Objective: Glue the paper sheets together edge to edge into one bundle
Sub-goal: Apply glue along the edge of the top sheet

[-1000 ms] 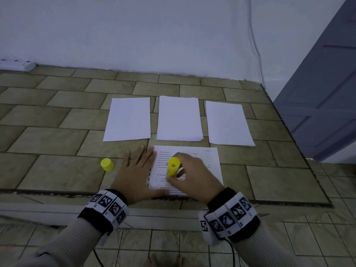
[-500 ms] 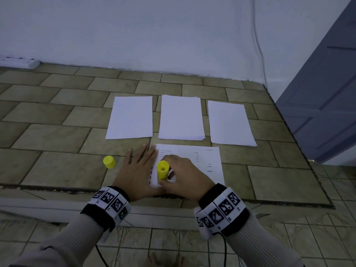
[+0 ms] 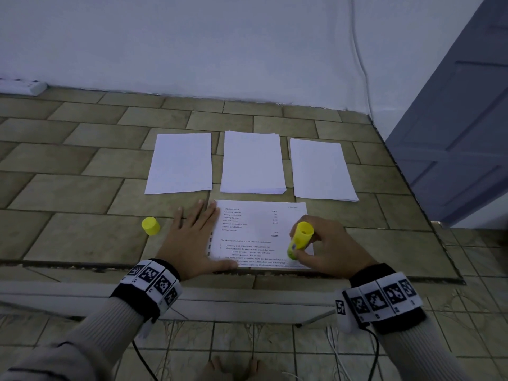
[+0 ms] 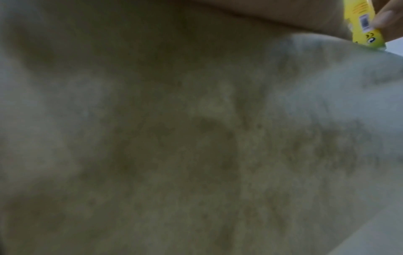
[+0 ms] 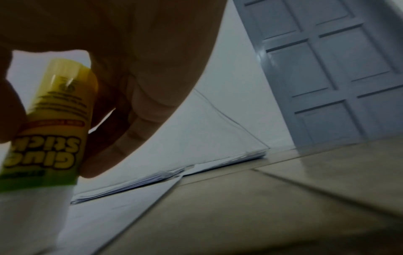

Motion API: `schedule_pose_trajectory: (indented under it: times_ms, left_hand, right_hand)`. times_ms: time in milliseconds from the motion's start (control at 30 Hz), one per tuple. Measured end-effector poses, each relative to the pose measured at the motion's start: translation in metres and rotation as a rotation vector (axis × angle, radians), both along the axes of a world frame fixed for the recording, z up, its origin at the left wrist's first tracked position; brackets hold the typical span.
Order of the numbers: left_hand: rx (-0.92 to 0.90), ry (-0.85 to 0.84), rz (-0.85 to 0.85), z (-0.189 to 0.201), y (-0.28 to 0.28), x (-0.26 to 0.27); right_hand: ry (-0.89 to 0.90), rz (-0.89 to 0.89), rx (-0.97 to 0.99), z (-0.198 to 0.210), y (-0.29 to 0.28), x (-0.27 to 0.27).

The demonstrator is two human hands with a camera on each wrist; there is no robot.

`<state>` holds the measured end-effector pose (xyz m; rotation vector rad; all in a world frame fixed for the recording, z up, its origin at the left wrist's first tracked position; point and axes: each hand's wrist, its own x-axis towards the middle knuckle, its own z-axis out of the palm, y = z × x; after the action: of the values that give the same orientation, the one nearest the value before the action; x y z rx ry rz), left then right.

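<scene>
Now right hand grips uncapped glue stick; left hand flat on printed sheet.

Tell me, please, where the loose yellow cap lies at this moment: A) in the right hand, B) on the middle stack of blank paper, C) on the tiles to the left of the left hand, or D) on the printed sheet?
C: the cap stands on the bare tiles just left of the left hand, apart from the printed sheet, while the right hand holds only the glue stick.
</scene>
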<state>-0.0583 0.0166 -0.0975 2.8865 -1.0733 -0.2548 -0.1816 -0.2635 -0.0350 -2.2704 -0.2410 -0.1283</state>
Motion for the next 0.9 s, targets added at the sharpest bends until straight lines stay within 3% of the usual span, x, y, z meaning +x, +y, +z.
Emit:
schedule_pose_trajectory:
  times_ms: [400,567,700,900]
  left_hand:
    - [0.019,0.007,0.007,0.001,-0.001,-0.001]
    - [0.035,-0.006,0.007,0.001,-0.001,-0.001]
    - [0.019,-0.032,-0.001,-0.002,-0.001,0.0]
    - [-0.027,-0.064,-0.039,-0.016,0.003,0.004]
  right_hand:
    - [0.007,-0.089,-0.126,0.004,-0.023,-0.012]
    - [-0.122,-0.003,0.001,0.015,0.016,0.007]
    - [0.006,0.078,0.058,0.012,0.062,0.031]
    - [0.064,0.201,-0.008,0.005,0.107,0.054]
